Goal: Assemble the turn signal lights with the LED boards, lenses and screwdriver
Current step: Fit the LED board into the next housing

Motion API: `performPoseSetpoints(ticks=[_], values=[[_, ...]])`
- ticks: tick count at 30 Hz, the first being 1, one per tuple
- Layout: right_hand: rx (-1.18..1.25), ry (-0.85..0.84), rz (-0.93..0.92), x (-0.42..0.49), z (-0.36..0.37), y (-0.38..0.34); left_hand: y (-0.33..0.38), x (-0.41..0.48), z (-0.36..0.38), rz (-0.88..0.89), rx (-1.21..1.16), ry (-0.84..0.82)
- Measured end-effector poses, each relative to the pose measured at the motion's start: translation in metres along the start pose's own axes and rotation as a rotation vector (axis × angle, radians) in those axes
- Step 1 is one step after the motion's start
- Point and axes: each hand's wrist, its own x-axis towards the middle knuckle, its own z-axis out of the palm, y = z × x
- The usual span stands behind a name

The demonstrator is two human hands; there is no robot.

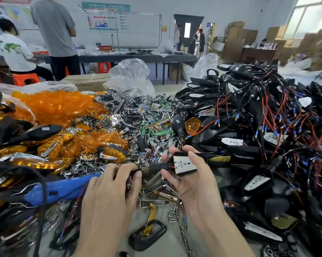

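Note:
My right hand (191, 180) grips a black turn signal housing (184, 163) with a white LED board seated in it, board facing up. My left hand (112, 188) pinches the housing's black stem (154, 167) near its brass end. A blue electric screwdriver (52, 190) lies on the table just left of my left hand. Orange lenses (58, 106) are heaped at the left, chrome reflectors (138, 112) in the middle. Loose screws (173, 214) lie below my right hand.
A tangle of black housings with red and blue wires (258, 127) fills the right side. A black frame part (147, 234) lies on the grey table near the front. A clear plastic bag (130, 75) stands behind the piles. People stand and sit at far tables.

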Motion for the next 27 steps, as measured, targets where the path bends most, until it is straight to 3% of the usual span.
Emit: performPoseSetpoints(ticks=[10, 16, 27], values=[[-0.011, -0.055, -0.031, -0.0026, 0.0016, -0.0005, -0.0013, 0.0006, -0.0008, 0.021, -0.038, 0.052], [0.067, -0.110, 0.062, -0.0002, -0.0035, -0.0023, -0.0027, -0.0003, -0.0017, 0.001, -0.044, 0.042], [-0.011, 0.010, 0.001, -0.0019, 0.0021, -0.0039, -0.0005, -0.0006, -0.0025, 0.033, -0.092, 0.066]])
